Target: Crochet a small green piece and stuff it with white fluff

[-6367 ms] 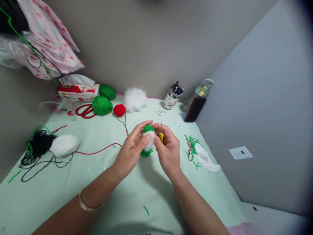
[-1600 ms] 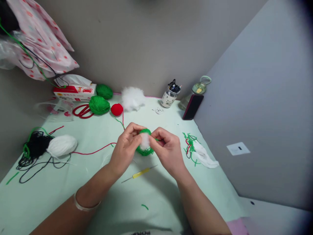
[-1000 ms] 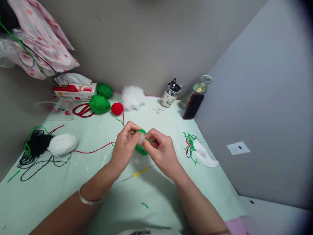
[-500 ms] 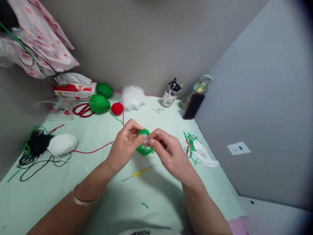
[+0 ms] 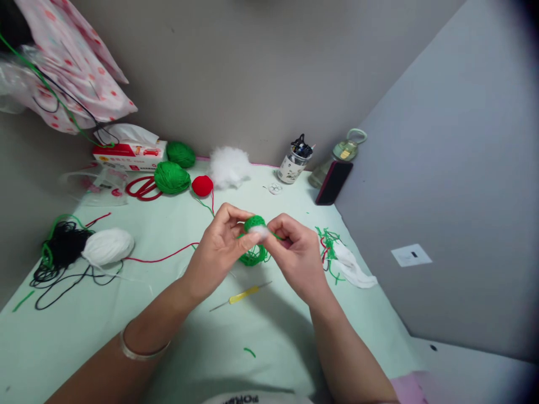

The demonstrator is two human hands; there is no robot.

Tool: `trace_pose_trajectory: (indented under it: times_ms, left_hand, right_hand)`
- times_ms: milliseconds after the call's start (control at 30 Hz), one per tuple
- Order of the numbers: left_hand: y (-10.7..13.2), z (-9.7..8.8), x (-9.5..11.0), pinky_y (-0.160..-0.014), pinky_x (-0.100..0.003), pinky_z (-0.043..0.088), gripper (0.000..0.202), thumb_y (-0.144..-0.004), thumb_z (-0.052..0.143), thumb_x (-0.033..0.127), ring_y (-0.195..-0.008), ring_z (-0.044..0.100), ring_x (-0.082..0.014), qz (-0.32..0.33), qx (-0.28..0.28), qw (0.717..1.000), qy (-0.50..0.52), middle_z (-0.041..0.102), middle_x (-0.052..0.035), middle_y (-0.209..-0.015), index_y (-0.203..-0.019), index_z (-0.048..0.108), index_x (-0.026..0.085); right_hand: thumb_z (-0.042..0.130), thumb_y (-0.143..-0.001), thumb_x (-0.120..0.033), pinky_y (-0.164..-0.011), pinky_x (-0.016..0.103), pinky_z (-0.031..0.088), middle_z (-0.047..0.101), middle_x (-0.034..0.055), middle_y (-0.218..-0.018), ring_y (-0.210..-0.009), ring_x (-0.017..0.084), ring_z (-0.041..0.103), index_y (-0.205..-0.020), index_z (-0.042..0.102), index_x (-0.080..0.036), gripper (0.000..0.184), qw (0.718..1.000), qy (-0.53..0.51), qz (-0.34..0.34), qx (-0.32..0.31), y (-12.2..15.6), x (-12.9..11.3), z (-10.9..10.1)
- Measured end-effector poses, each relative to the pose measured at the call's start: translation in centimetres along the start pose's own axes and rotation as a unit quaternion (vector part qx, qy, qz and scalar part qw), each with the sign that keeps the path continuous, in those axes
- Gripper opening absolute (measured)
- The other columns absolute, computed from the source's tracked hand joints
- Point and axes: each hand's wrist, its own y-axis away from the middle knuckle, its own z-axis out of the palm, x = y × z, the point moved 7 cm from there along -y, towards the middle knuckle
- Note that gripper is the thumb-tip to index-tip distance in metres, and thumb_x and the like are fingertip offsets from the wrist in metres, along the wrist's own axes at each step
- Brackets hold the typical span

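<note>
My left hand (image 5: 221, 247) is closed around a small green crocheted piece (image 5: 255, 221), thumb in front and fingers behind. White stuffing (image 5: 259, 230) bulges from its near side. From the right, my right hand (image 5: 297, 252) pinches the piece's edge, its thumb at the stuffing; a bit of green yarn shows beside those fingers. Under the hands lies a loose tangle of green yarn (image 5: 252, 255), partly covered by them. Nearer to me, a crochet hook with a yellow handle (image 5: 244, 295) rests on the table.
At the back stand a tissue box (image 5: 130, 157), green yarn balls (image 5: 172, 178), a red ball (image 5: 202, 186), fluffy white fibre (image 5: 229, 167), a pen cup (image 5: 291, 166), and a phone (image 5: 334, 183) against a bottle. White yarn (image 5: 108, 246) lies left, green scraps (image 5: 330, 241) right. Red-handled scissors (image 5: 145, 189) lie by the box.
Both hands have shifted slightly right with the crocheted piece. It has turned so that more of its green side and white stuffing shows. Things on the table have stayed put.
</note>
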Motion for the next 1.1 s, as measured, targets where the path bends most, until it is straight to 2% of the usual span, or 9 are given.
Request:
trace_pose_trajectory:
  times_ms: [133, 267, 433, 533, 600, 700, 833, 1000, 1100]
  left_hand:
    - [0.0, 0.0, 0.2, -0.070, -0.023, 0.053, 0.020, -0.089, 0.077, 0.023, -0.079, 0.064, -0.0112, 0.010, -0.012, 1.000, -0.010, 0.064, 0.0036, -0.086, -0.095, 0.058, 0.022]
    - [-0.2, -0.3, -0.5, -0.068, -0.024, 0.055, 0.019, -0.089, 0.074, 0.022, -0.074, 0.065, -0.0117, 0.021, 0.013, 1.000, -0.010, 0.065, 0.0042, -0.081, -0.091, 0.055, 0.022]
    - [-0.4, -1.3, -0.4, -0.062, -0.024, 0.050, 0.014, -0.083, 0.069, 0.015, -0.068, 0.059, -0.0116, 0.066, 0.085, 0.992, -0.072, 0.063, 0.0036, -0.078, -0.084, 0.056, 0.022]
    - [-0.2, -1.7, -0.6, -0.061, -0.025, 0.049, 0.015, -0.081, 0.068, 0.016, -0.067, 0.059, -0.0123, 0.057, 0.114, 0.989, -0.080, 0.063, 0.0037, -0.078, -0.084, 0.055, 0.022]
    - [-0.1, -1.6, -0.8, -0.062, -0.026, 0.051, 0.015, -0.084, 0.069, 0.020, -0.067, 0.060, -0.0130, 0.033, 0.106, 0.991, -0.070, 0.063, 0.0034, -0.078, -0.085, 0.054, 0.022]
    - [0.0, -0.7, -1.0, -0.071, -0.029, 0.057, 0.015, -0.091, 0.069, 0.029, -0.076, 0.065, -0.0149, -0.005, 0.055, 0.998, -0.035, 0.065, 0.0018, -0.084, -0.091, 0.056, 0.022]
    - [0.1, 0.4, -0.4, -0.073, -0.028, 0.058, 0.024, -0.089, 0.076, 0.034, -0.078, 0.067, -0.0145, -0.007, -0.004, 1.000, -0.006, 0.066, 0.0021, -0.086, -0.095, 0.055, 0.023]
    - [-0.1, 0.0, -0.6, -0.068, -0.029, 0.059, 0.024, -0.089, 0.075, 0.032, -0.070, 0.069, -0.0150, -0.012, 0.010, 1.000, -0.007, 0.066, 0.0033, -0.079, -0.091, 0.053, 0.024]
    - [-0.3, -0.8, -0.4, -0.065, -0.025, 0.056, 0.022, -0.087, 0.076, 0.029, -0.069, 0.065, -0.0129, 0.025, 0.047, 0.998, -0.022, 0.065, 0.0028, -0.079, -0.087, 0.055, 0.022]
  right_hand:
    - [0.067, -0.091, -0.027, -0.051, 0.024, 0.023, 0.040, -0.0083, -0.058, -0.055, 0.008, 0.030, -0.070, 0.052, -0.021, 0.026, 0.998, -0.028, 0.032, -0.039, -0.1, 0.0, -0.1]
    - [0.055, -0.100, -0.029, -0.056, 0.025, 0.032, 0.055, -0.0048, -0.068, -0.060, 0.009, 0.041, -0.081, 0.058, -0.020, 0.021, 0.994, -0.011, 0.035, -0.100, 0.5, -0.7, 0.8]
    - [0.049, -0.101, -0.023, -0.059, 0.025, 0.032, 0.048, -0.0059, -0.068, -0.060, 0.010, 0.039, -0.083, 0.056, -0.021, 0.018, 0.994, 0.021, -0.011, -0.105, 1.5, -1.9, 2.2]
    - [0.052, -0.099, -0.025, -0.057, 0.025, 0.032, 0.046, -0.0068, -0.065, -0.057, 0.009, 0.036, -0.083, 0.056, -0.021, 0.017, 0.994, -0.004, 0.010, -0.106, 1.2, -1.2, 2.8]
    - [0.057, -0.096, -0.028, -0.055, 0.025, 0.030, 0.042, -0.0078, -0.061, -0.056, 0.009, 0.033, -0.078, 0.055, -0.022, 0.018, 0.995, -0.020, 0.034, -0.092, 0.7, -0.3, 2.6]
    - [0.065, -0.090, -0.032, -0.053, 0.025, 0.027, 0.035, -0.0088, -0.058, -0.055, 0.009, 0.029, -0.073, 0.052, -0.022, 0.024, 0.998, -0.022, 0.052, -0.040, 0.0, 0.6, 1.4]
    - [0.069, -0.089, -0.036, -0.052, 0.026, 0.028, 0.044, -0.0074, -0.055, -0.053, 0.009, 0.036, -0.068, 0.054, -0.022, 0.030, 0.999, -0.008, 0.050, 0.003, -0.5, 0.8, -0.2]
    - [0.062, -0.096, -0.037, -0.055, 0.024, 0.035, 0.056, -0.0043, -0.061, -0.057, 0.011, 0.047, -0.074, 0.058, -0.021, 0.028, 0.995, -0.064, 0.045, -0.058, -0.2, -0.1, 0.4]
    - [0.056, -0.099, -0.032, -0.056, 0.025, 0.034, 0.054, -0.0049, -0.064, -0.058, 0.010, 0.043, -0.078, 0.058, -0.021, 0.024, 0.994, -0.032, 0.035, -0.095, 0.7, -0.9, 1.6]
